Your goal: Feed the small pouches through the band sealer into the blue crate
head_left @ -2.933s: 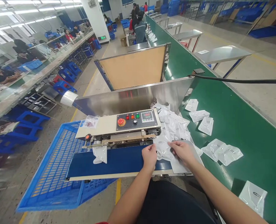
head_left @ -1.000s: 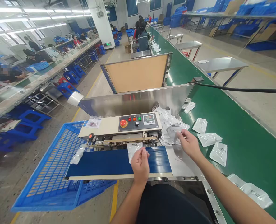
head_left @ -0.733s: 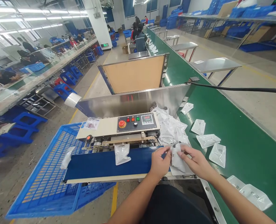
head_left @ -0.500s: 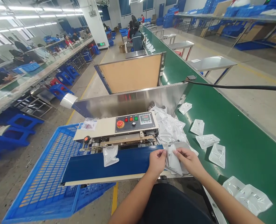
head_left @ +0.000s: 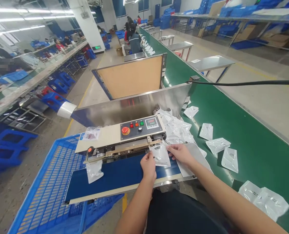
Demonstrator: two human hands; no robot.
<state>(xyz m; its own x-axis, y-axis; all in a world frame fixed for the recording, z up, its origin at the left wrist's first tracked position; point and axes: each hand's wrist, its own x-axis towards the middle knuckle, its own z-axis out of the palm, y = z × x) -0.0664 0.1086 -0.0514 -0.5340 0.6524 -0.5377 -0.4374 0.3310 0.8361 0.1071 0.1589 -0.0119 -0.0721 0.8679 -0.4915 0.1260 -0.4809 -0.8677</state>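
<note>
Between my two hands a white plastic pouch [head_left: 161, 155] is held by its side edges, its top edge at the slot of the band sealing machine [head_left: 115, 133]. My left hand [head_left: 148, 165] pinches the pouch's left edge above the blue belt [head_left: 125, 174]. On the right edge, the fingers of my right hand [head_left: 181, 153] are closed on the pouch. Farther left, another white pouch [head_left: 94, 171] hangs from the sealer's exit end over the belt. A heap of white pouches [head_left: 175, 126] lies behind my right hand.
A blue crate [head_left: 44, 182] stands below the belt's left end. On the right runs a green conveyor [head_left: 256, 143] with several scattered pouches [head_left: 229, 159]. A metal panel [head_left: 132, 105] rises behind the machine, and a black cable [head_left: 244, 83] crosses the conveyor. Several people sit farther off.
Both hands have moved left with the pouch, from the metal plate to the sealer's slot. The other pouch has travelled left along the belt. The view has shifted slightly.
</note>
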